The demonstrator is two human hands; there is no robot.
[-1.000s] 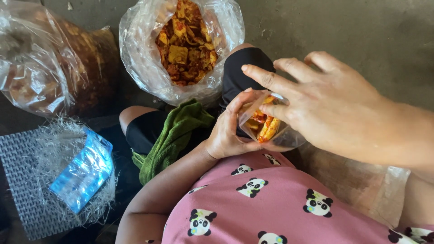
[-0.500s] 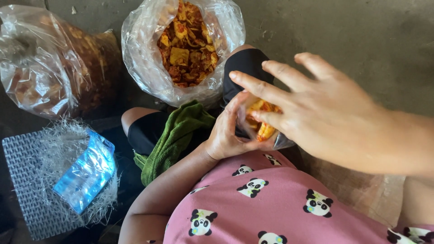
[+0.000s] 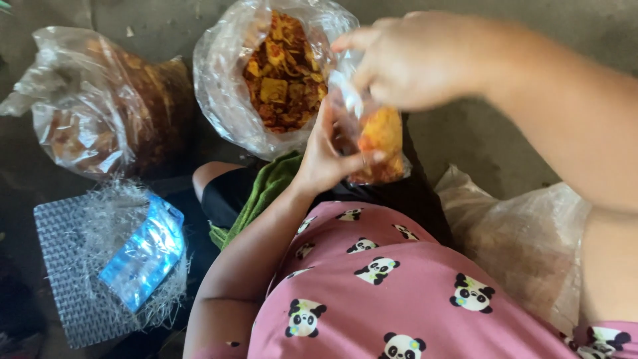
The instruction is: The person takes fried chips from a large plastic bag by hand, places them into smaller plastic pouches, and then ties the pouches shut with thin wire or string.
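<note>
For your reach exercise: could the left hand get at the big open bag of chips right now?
Probably not: the left hand is busy gripping the small bag. The open bag itself lies just beyond, with nothing between.

A small clear bag (image 3: pixel 375 143) of orange snacks sits between both hands. Behind it stands an open clear bag (image 3: pixel 266 73) of orange-brown chips, a crumpled clear bag (image 3: pixel 106 100) at far left, a blue packet (image 3: pixel 143 256) below.

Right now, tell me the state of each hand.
Left hand: closed around the small clear bag of orange snacks, holding it from below.
Right hand: closed, pinching the bag's top.
</note>
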